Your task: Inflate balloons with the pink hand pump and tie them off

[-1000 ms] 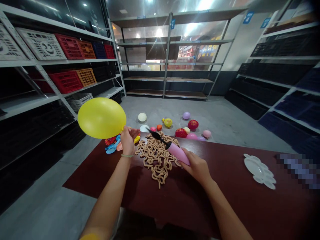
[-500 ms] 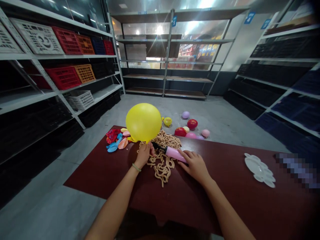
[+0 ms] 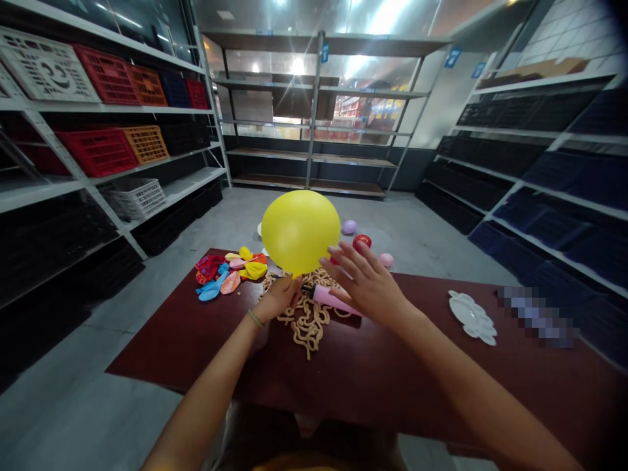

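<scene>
Yellow inflated rubber balloon sits just above the left hand, which pinches its downward-pointing neck. The right hand is open, fingers spread, just to the balloon's right without touching it, above a pink plastic hand pump lying on the dark red desk.

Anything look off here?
Two things. Inflated balloons lie loose on the grey concrete floor beyond the table, a glossy red one and a pale pink one, apparently strayed. And a tangled heap of tan rope-like strands sprawls on the dark red table, odd among balloons.
</scene>
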`<state>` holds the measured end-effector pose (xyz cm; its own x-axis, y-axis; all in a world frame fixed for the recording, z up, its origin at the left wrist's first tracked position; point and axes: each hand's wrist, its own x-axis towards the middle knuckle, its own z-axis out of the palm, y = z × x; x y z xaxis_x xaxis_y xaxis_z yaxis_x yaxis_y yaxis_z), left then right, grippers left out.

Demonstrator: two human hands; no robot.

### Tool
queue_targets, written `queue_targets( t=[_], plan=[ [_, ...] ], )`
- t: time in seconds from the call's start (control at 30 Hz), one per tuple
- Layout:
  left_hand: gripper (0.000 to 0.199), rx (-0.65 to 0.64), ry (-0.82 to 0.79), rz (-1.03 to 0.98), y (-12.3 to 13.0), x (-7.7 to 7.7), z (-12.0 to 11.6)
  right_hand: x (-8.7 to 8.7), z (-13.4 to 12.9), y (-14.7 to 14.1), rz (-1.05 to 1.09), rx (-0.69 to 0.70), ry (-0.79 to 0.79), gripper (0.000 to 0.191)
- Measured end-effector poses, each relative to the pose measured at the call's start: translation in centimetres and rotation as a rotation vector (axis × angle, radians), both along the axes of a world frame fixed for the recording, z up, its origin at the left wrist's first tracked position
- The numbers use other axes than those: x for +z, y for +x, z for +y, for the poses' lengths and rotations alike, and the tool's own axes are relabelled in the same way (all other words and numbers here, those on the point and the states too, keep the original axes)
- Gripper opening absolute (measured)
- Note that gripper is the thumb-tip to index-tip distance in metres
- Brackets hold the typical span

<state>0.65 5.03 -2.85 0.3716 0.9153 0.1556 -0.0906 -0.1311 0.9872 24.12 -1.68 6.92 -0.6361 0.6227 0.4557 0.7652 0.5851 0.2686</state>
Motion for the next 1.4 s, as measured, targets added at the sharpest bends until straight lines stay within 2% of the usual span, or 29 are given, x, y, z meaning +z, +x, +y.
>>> queue_targets(
  t=[0.1, 0.2, 0.27, 0.43, 0.6, 0.73, 0.83, 0.97, 1.2, 1.4],
  plan=[
    [0.037, -0.018, -0.15, -0.12, 1.1, 1.8, -0.4, 2.2, 1.5, -2.2, -0.104, 0.139, 0.019, 0.08],
    [0.038, -0.002, -0.208, -0.142, 2.0, 2.8, -0.9, 2.5, 3.1, -3.5, -0.189, 0.198, 0.017, 0.081],
    [0.036, -0.008, -0.13, -0.081, 2.4, 3.2, -1.2, 2.1, 4.0, -3.7, -0.238, 0.215, 0.02, 0.076],
    [0.027, -0.046, 0.229, 0.177, 2.4, 4.1, -1.9, 1.1, 4.5, -3.0, -0.282, 0.202, 0.029, 0.045],
    [0.032, -0.078, 0.228, 0.246, 1.7, 5.9, -2.5, 1.2, 3.3, -1.8, -0.21, 0.153, 0.002, 0.031],
    [0.036, -0.222, 0.25, 0.465, 1.1, 6.9, -2.7, 1.7, 2.3, -1.3, -0.174, 0.127, -0.021, 0.021],
    [0.042, -0.288, 0.256, 0.513, 0.8, 7.4, -2.7, 1.8, 1.7, -1.2, -0.179, 0.134, 0.0, 0.025],
    [0.044, -0.243, 0.213, 0.46, 0.7, 7.8, -2.6, 1.9, 1.1, -1.3, -0.223, 0.133, 0.009, 0.022],
    [0.024, -0.113, -0.081, 0.167, 1.1, 8.3, -3.0, 2.0, 0.2, -1.4, -0.216, 0.075, 0.007, 0.019],
    [0.022, 0.005, -0.144, -0.024, 1.8, 7.5, -3.9, 1.8, 0.1, -1.5, -0.235, 0.076, 0.036, 0.024]
  ],
)
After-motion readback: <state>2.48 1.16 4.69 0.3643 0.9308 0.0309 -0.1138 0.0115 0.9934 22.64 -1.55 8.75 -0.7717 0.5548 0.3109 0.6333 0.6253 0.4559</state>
